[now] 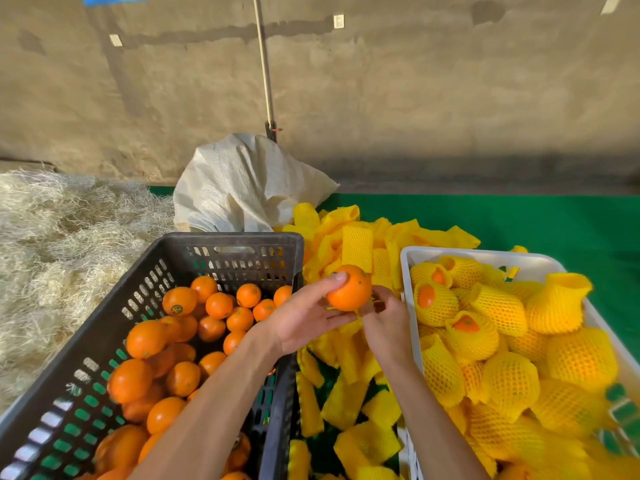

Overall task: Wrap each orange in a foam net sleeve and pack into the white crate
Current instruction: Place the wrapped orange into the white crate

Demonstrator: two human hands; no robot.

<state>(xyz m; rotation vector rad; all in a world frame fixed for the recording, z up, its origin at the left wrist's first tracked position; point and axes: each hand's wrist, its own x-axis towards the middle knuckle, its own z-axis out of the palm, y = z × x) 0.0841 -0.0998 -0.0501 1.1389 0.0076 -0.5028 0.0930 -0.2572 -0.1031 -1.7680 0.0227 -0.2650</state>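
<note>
Orange (349,288) held bare in left hand (304,320), thumb over top, above the loose foam sleeves (356,247). Right hand (386,323) curled beneath; its contents cannot be told. White crate (485,257) close right, presumably for short transfer.

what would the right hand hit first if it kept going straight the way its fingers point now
Probably the bare orange gripped by the left hand: the right hand points up and forward, fingers right beside it. Beyond lies the pile of yellow foam net sleeves, though depth is unclear.
</note>
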